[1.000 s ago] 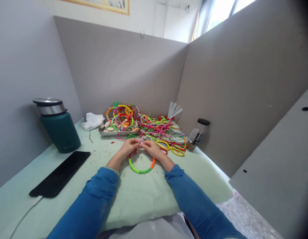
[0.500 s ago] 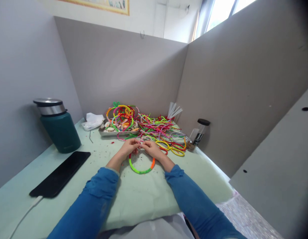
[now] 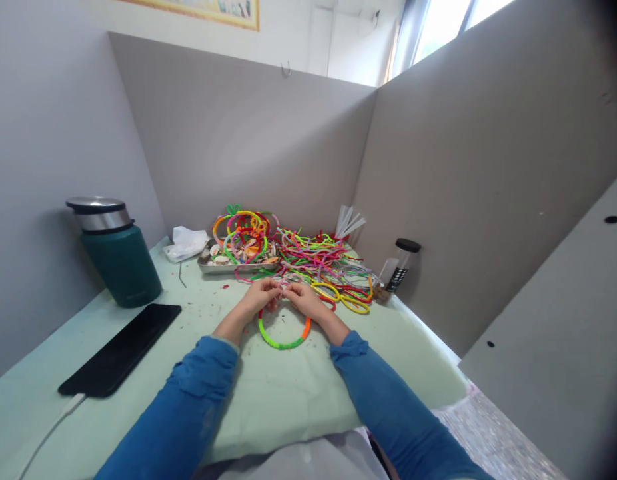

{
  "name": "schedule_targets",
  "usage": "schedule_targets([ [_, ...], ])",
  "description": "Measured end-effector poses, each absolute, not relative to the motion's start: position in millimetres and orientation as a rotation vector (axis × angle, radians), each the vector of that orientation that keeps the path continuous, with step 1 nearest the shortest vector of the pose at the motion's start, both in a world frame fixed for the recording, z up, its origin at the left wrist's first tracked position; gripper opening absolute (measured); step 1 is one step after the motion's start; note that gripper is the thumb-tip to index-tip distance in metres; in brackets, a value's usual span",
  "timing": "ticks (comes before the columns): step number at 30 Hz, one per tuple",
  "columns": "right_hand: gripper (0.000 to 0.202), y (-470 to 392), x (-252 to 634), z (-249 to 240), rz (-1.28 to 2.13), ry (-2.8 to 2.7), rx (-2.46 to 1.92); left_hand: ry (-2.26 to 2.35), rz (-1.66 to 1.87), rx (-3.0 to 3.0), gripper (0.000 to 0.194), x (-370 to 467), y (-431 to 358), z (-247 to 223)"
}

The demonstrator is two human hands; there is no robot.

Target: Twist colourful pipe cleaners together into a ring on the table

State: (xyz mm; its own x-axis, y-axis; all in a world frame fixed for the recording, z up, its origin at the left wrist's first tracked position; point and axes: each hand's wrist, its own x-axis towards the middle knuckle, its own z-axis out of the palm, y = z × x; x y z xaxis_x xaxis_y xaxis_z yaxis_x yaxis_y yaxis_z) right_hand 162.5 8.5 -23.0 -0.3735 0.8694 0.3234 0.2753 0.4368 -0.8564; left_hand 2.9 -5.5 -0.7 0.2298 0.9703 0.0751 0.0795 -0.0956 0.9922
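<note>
A ring of pipe cleaner (image 3: 283, 346), coloured green, orange and red, hangs or lies below my hands, its lower arc toward me. My left hand (image 3: 261, 297) is closed in a pinch at the ring's upper left side. Opposite it, my right hand (image 3: 304, 299) pinches at the upper right, with the fingertips of both hands almost meeting. A small pinkish bit shows between the fingertips; the ring's top part is hidden behind the fingers. Just beyond the hands lies a heap of loose pipe cleaners (image 3: 313, 253) in many colours.
A metal tray (image 3: 238, 269) holds shells and finished-looking coloured rings. At left stand a teal bottle (image 3: 119, 263) and a black phone (image 3: 121, 350) on a white cable. A clear jar (image 3: 397, 273) with a black lid leans at right. Grey partitions (image 3: 243, 133) enclose the table.
</note>
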Motion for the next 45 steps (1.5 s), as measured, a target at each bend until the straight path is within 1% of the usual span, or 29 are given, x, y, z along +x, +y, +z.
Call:
schedule_targets([
  [7, 0.027, 8.1, 162.7, -22.6, 0.922, -1.88, -0.962, 1.07, 1.035, 1.465, 0.026, 2.7, -3.9, -2.8],
  [14, 0.028, 7.2, 162.2, -21.8, 0.92, -1.88, -0.955, 1.069, 1.033, 1.458, 0.027, 2.4, -3.8, -3.2],
  [21, 0.027, 7.6, 162.1, -22.5, 0.926, -1.886, -0.936, 1.078, 1.024, 1.48, 0.022, 1.6, -1.1, -6.4],
  [36, 0.028, 12.6, 162.4, -29.2, 0.896, -1.906, -0.939, 1.095, 1.011, 1.507, 0.021, 1.8, -0.1, -7.7],
  [41, 0.026, 13.2, 161.4, -30.1, 0.879, -1.916, -0.929, 1.098, 1.004, 1.504, 0.022, 1.7, 2.0, -9.2],
  [45, 0.025, 12.7, 161.1, -29.4, 0.878, -1.918, -0.928, 1.101, 0.995, 1.511, 0.019, 1.7, 2.6, -9.7],
])
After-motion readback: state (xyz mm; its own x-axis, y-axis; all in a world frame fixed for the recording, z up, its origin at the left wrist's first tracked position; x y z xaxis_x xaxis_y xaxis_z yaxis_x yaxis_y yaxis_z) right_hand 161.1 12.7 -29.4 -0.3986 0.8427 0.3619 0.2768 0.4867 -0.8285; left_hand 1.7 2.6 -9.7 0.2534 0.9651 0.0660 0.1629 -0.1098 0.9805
